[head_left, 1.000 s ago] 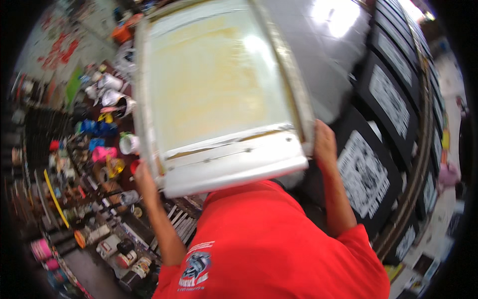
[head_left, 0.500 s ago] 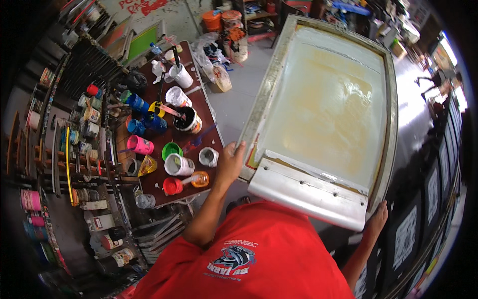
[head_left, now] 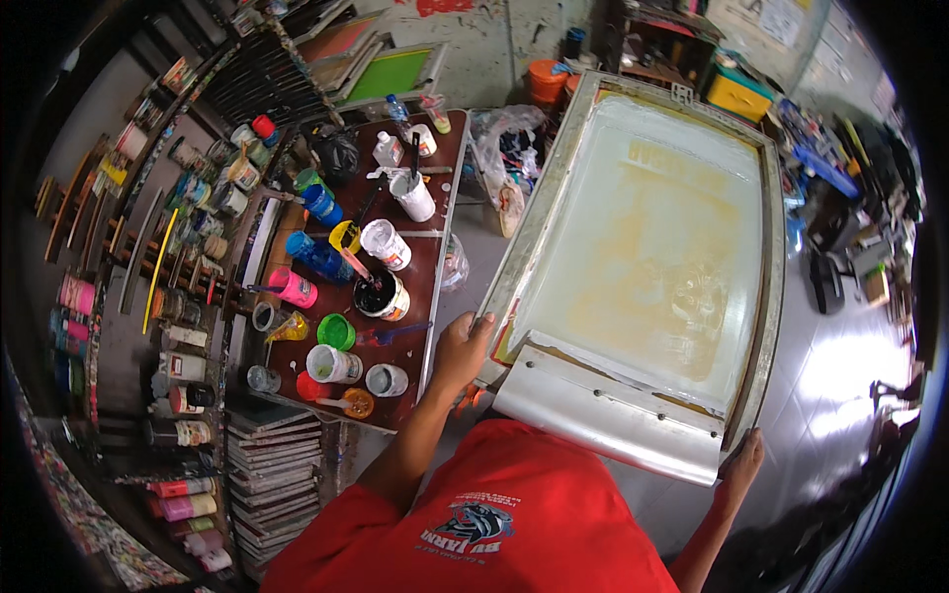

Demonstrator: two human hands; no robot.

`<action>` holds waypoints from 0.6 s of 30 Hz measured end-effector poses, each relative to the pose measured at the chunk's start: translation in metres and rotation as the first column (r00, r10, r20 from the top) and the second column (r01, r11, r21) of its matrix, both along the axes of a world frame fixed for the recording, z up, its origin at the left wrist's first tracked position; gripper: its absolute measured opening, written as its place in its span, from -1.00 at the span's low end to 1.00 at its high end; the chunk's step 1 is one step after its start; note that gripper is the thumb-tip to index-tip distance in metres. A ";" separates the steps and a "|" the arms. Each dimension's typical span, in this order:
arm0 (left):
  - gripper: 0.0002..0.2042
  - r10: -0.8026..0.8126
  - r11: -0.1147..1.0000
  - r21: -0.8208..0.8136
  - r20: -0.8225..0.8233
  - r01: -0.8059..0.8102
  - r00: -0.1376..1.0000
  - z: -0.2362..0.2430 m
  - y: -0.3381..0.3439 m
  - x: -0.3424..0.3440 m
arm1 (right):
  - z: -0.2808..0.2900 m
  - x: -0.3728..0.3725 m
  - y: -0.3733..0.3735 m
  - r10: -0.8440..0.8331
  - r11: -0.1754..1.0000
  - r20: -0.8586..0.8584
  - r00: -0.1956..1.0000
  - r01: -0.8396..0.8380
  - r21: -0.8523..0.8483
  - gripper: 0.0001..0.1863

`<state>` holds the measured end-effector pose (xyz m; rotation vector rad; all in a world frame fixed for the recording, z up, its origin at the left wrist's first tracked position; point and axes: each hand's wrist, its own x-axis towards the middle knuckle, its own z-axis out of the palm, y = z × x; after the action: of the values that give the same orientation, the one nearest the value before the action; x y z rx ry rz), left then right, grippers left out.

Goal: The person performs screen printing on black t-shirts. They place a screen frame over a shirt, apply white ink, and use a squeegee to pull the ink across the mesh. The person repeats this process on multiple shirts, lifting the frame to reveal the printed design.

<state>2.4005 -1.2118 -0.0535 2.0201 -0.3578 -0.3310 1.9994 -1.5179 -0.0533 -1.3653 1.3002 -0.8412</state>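
My left hand [head_left: 463, 350] grips the near left corner of a large screen-printing frame [head_left: 534, 203], its thumb on top of the rim. My right hand [head_left: 741, 465] is closed around the near right corner, its fingers partly hidden beneath. The frame is held tilted in front of my red shirt. Its pale mesh [head_left: 633, 247] has a yellowish patch in the middle and wet-looking shine. Across the near end lies a wide silver metal bar with bolts [head_left: 608, 420], like a squeegee or coating trough; I cannot tell which.
Left of the frame, a dark red table [head_left: 435, 257] carries several ink pots, among them a white tub with black ink [head_left: 382, 296]. Shelves of jars [head_left: 188, 395] line the left, above stacked frames [head_left: 272, 484]. Clutter [head_left: 840, 188] lies far right; an orange bucket [head_left: 547, 81] stands behind.
My view has turned left, with the frame still in both hands. The table and pots sit farther right in view; the dark printed sheets on the right have mostly gone from sight.
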 end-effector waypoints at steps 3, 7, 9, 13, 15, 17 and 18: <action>-0.52 0.079 0.996 -0.042 -0.019 -0.080 0.997 0.004 -0.014 0.031 | 0.031 0.076 -0.039 0.134 0.990 -0.007 0.991 -0.133 0.056 -0.58; -0.59 0.156 0.978 -0.140 -0.023 -0.158 0.987 0.018 -0.046 0.085 | 0.023 0.161 -0.106 0.237 0.971 -0.059 0.970 -0.237 -0.001 -0.58; -0.59 0.208 0.959 -0.200 0.012 -0.202 0.978 0.012 -0.064 0.118 | 0.021 0.209 -0.134 0.276 0.961 -0.049 0.960 -0.277 -0.001 -0.57; -0.59 0.244 0.955 -0.175 0.001 -0.240 0.970 0.022 -0.094 0.189 | 0.031 0.306 -0.176 0.291 0.955 -0.055 0.955 -0.293 -0.042 -0.57; -0.58 0.258 0.939 -0.233 -0.008 -0.253 0.966 0.021 -0.108 0.223 | 0.034 0.349 -0.200 0.322 0.945 -0.057 0.945 -0.324 -0.037 -0.56; -0.59 0.310 0.931 -0.207 0.007 -0.302 0.951 0.021 -0.128 0.254 | 0.041 0.393 -0.223 0.333 0.942 -0.084 0.939 -0.335 -0.009 -0.55; -0.58 0.336 0.925 -0.194 0.016 -0.327 0.942 0.024 -0.138 0.268 | 0.038 0.412 -0.238 0.353 0.935 -0.094 0.931 -0.355 -0.010 -0.54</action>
<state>2.6681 -1.3502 -0.0296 1.8628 -0.0682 -0.0338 2.4110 -1.7556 -0.0152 -1.6153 1.0664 -0.5542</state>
